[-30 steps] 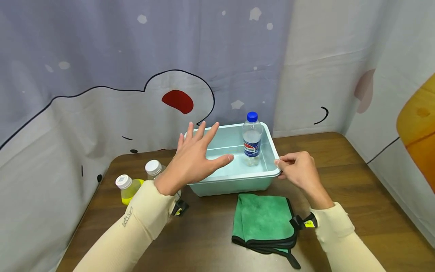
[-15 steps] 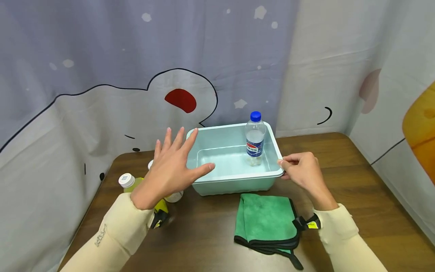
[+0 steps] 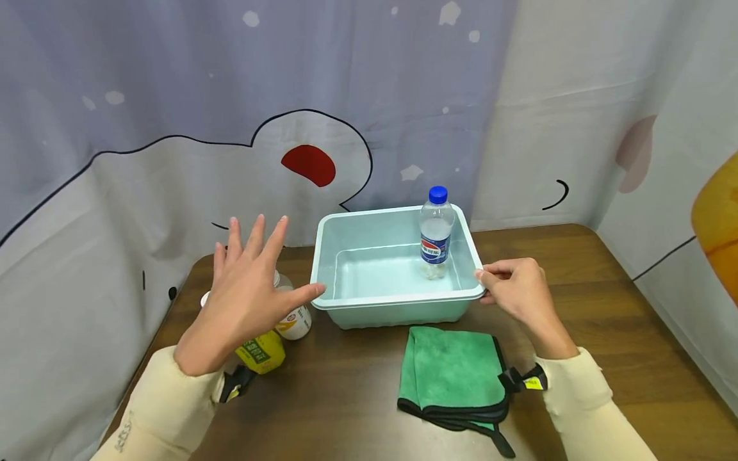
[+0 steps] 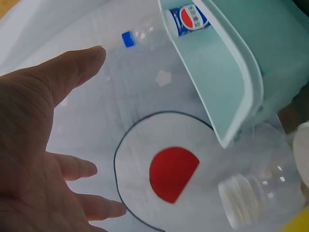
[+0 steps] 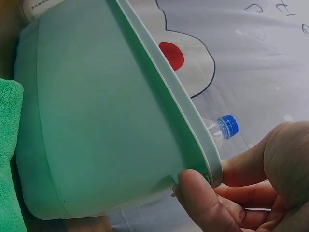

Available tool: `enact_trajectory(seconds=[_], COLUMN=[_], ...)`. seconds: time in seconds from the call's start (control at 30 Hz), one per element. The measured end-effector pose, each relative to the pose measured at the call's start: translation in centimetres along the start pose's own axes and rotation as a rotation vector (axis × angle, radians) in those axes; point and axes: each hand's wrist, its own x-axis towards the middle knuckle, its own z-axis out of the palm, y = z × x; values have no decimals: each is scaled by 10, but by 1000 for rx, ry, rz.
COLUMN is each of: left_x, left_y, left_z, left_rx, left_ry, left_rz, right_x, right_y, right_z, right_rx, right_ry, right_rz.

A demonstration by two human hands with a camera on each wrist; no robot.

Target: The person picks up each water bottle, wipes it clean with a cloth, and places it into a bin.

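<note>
A pale green plastic basin [image 3: 369,269] stands on the table, and a Pepsi bottle [image 3: 435,246] with a blue cap is upright in its right part. My right hand [image 3: 516,288] pinches the basin's rim at the front right corner; the right wrist view shows thumb and fingers on either side of that rim [image 5: 193,125]. Over the bottles at the left, my left hand [image 3: 242,298] is raised with its fingers spread, holding nothing. Below and behind it are a yellow bottle [image 3: 262,352] and a clear bottle [image 3: 295,320] with a white label, both partly hidden.
In front of the basin lies a folded green cloth [image 3: 452,371] with black edging. The wooden table [image 3: 605,333] reaches back to a printed curtain [image 3: 403,102], which also hangs along the sides.
My left hand has moved left, away from the basin and over the bottles, its fingers still spread. The right hand keeps its hold on the rim; basin and Pepsi bottle look unmoved.
</note>
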Motion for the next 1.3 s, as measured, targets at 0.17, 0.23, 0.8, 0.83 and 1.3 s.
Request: enact_trajectory(seconds=[0.17,0.23,0.8,0.83,1.3], left_x=[-9,-12,-36,-38,-53], left_y=[-18,-24,-61,-62,-91], left_z=[0,1,15,16,45], left_rx=[-33,-39,-173,-182,-373], left_ry=[28,40,203,212,140], left_rz=[-28,-38,-92,-94,-226], right_x=[-1,0,-1,-1,-1], right_y=[-1,-1,1,2,1], right_z=[0,0,1,1,1], right_rx=[-6,-7,-10,-10,-19], right_ry=[-2,-1,0,0,10], right_rz=[3,-1,11,9,-3])
